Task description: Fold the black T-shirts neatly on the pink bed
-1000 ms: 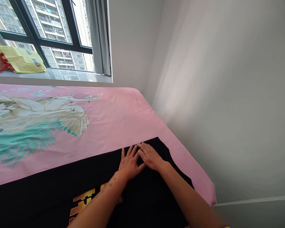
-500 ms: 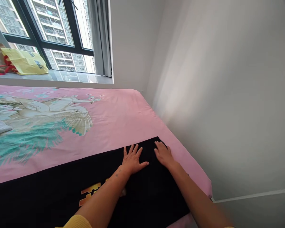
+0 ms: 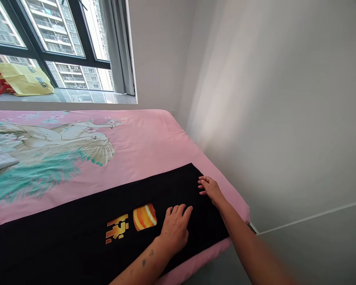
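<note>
A black garment with an orange and yellow print lies spread flat along the near edge of a pink bed sheet. My left hand rests open and flat on the black cloth, just right of the print. Over at the garment's right end, my right hand lies with fingers slightly curled on the cloth's edge, holding nothing that I can see.
The bed sheet bears a white winged horse picture. A grey wall runs close along the bed's right side. On the window sill sits a yellow bag. Folded pale cloth lies at the far left.
My left hand slid back toward me and now lies beside the print. My right hand moved out to the garment's right end. The orange print has come into view.
</note>
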The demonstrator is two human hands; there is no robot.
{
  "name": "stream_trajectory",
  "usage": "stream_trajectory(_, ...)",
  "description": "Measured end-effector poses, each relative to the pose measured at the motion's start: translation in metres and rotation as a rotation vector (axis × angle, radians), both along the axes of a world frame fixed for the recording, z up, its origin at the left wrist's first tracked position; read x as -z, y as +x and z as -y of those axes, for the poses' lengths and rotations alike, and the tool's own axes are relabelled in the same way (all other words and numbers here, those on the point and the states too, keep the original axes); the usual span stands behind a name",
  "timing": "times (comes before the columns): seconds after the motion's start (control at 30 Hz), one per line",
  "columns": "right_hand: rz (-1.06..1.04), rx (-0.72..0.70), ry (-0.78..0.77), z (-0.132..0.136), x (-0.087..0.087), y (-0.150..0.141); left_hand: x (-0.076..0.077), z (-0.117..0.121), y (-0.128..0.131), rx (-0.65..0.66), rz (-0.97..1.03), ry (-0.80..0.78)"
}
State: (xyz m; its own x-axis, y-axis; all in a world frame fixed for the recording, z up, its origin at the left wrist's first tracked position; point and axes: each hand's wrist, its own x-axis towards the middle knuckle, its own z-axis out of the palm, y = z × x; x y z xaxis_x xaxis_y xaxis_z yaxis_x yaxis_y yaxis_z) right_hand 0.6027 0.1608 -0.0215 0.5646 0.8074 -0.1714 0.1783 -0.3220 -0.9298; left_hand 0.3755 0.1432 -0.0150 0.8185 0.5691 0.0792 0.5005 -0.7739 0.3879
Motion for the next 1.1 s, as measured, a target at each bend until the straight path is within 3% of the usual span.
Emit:
stream_trajectory(0.1,-0.024,0.02,0.043,0.004,-0.004,-0.004,-0.008,-0.008,0.01,-0.066,-0.007,-0.019)
stream_trajectory(0.27,0.01,0.023,0.12,0.023,-0.017,-0.008,-0.019,-0.022,0.015,-0.303,0.24,-0.33)
stream_trajectory(0.3,0.026,0.021,0.132,0.028,-0.019,-0.009,-0.022,-0.024,0.013,-0.295,0.26,-0.373)
stream_trajectory(0.37,0.061,0.017,0.146,0.036,-0.025,-0.011,-0.028,-0.026,0.005,-0.143,0.244,-0.412)
stream_trajectory(0.47,0.136,0.01,0.153,0.041,-0.033,-0.019,-0.035,-0.023,-0.009,0.077,0.173,-0.343)
stream_trajectory(0.6,0.275,-0.025,0.141,0.037,-0.042,-0.032,-0.029,-0.015,-0.028,-0.02,0.038,-0.109)
stream_trajectory(0.73,0.376,-0.113,-0.003,0.05,-0.046,-0.043,-0.011,-0.008,-0.043,-0.007,-0.047,-0.067)
stream_trajectory(0.83,0.43,-0.186,-0.121,0.079,-0.041,-0.055,0.003,-0.008,-0.047,-0.066,0.033,-0.077)
stream_trajectory(0.97,0.604,-0.229,-0.241,0.113,-0.02,-0.079,0.012,-0.009,-0.042,-0.163,0.159,-0.116)
stream_trajectory(1.1,0.811,-0.115,-0.083,0.113,-0.001,-0.096,0.01,-0.009,-0.043,-0.149,0.161,-0.1)
